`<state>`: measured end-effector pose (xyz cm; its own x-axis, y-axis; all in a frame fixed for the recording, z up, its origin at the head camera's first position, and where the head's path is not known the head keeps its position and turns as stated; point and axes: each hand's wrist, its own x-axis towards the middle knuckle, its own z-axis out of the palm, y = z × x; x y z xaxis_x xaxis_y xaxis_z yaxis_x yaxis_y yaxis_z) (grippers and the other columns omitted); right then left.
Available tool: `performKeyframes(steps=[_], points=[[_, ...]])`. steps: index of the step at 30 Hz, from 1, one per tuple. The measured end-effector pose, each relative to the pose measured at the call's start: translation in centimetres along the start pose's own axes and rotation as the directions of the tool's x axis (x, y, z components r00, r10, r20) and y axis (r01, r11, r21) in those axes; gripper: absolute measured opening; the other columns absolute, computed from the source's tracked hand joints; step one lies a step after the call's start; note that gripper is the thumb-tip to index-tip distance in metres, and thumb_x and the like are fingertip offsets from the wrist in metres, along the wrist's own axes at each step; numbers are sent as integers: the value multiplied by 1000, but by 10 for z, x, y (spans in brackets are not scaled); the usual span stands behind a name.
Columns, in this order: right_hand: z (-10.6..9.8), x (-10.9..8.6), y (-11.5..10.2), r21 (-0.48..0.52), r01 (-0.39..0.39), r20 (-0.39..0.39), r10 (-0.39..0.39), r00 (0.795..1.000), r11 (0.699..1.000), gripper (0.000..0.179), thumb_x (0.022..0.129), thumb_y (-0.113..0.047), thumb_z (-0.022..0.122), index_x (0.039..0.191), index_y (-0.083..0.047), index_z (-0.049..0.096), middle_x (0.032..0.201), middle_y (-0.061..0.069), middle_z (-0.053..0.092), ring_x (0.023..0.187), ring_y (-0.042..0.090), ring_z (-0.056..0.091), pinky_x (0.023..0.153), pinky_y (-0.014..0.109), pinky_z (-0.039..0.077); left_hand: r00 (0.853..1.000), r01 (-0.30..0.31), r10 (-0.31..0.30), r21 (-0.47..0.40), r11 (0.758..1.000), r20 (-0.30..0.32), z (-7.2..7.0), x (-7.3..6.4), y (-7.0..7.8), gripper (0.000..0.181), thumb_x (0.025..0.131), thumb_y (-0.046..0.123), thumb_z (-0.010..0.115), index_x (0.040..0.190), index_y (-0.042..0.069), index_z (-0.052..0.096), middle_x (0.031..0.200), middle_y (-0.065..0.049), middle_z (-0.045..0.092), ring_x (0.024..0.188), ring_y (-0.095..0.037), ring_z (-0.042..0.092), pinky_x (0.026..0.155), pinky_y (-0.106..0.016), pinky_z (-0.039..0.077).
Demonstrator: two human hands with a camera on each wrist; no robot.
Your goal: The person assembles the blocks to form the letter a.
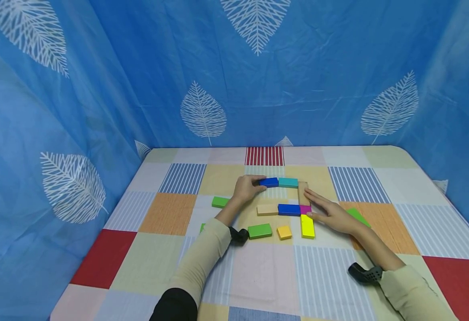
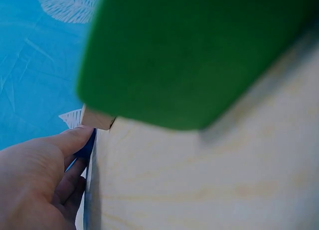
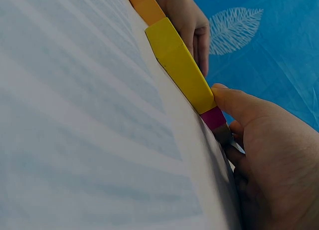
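Patchwork cloth [image 1: 264, 276] covers the table, and the blocks lie flat on it. Nearest, an orange block [image 1: 284, 232] and a green block [image 1: 260, 231] lie loose; the green one sits just beside the black wrist camera [image 1: 239, 236] of the left arm, so that forearm would do best to lift clear rather than drag. Next comes the yellow block [image 1: 308, 227], its far end meeting the magenta block [image 1: 305, 209]. At that joint rests the thumb of the right hand [image 1: 334, 216], while its fingers extend along the right side of the upright wooden block [image 1: 303, 195], touching without clasping it; light, even pressure from them should keep this column straight. Left of the magenta block a middle blue block [image 1: 289, 210] abuts it, with a pale wooden block [image 1: 267, 210] at its other end. Farther off, the left hand [image 1: 245, 188] pinches the left end of the far blue block [image 1: 270, 182] between thumb and fingers; its right end sits against the teal block [image 1: 288, 183], which reaches the wooden column. A low, level pinch, guided in line with the teal piece, looks likeliest to avoid skewing the row. Behind hangs a blue curtain [image 1: 286, 98].
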<state>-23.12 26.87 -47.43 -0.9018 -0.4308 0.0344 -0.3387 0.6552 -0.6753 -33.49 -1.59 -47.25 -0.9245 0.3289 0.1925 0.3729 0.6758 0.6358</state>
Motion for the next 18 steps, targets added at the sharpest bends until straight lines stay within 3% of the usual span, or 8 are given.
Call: performKeyframes(steps=[11,18], points=[[1,-1,0,-2,1,-2,-1,1000,1000,69,90,-41,57,147,-17,27,153,7,16,136,36,16,103,61,19,1000,2,-2,7,1000,3,-1,-1,1,38,80,28,72,116,20,66,117,1,63,113,-17,54,94,-30,43],[1,-1,1,-1,1,-7,-1,1000,1000,69,90,-41,57,147,-17,27,152,8,17,136,37,16,103,61,19,999,13,-11,-68,998,31,-7,-3,5,44,82,30,70,123,16,62,120,-1,61,113,-17,54,95,-30,43]])
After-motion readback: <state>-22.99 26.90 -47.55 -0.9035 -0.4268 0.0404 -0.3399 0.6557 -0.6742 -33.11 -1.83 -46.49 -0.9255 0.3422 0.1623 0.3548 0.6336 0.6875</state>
